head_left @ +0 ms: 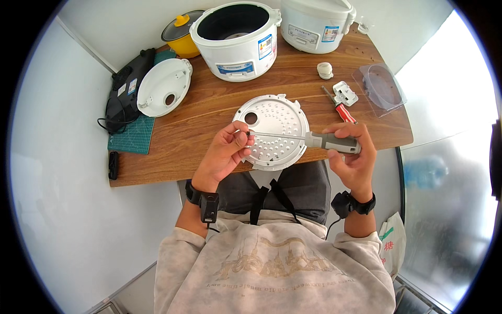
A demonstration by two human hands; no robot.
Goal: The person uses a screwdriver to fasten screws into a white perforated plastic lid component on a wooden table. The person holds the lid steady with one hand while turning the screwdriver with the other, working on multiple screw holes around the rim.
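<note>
Disc (pixel 278 121) below screwdriver (pixel 320 140) juts past table edge (pixel 167 175).

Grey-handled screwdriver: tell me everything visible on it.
The grey-handled screwdriver has a thick two-tone grey handle, apparently plastic, and a thin, straight, metallic-looking shaft. The right hand grips the handle; the shaft points left, crossing the dimpled white disc in this view. Its tip is at the left hand, which pinches a small dark piece; exact contact is unclear.

Screwdriver (pixel 317 139): handle was grey, shaft silvery. Disc (pixel 278 124): was white, patterned with raised dots. Surface (pixel 204 125): was brown with dark wood grain. Cutting mat (pixel 132 140): was green with a pale grid. Second screwdriver (pixel 343 112): had a red-and-white handle.
</note>
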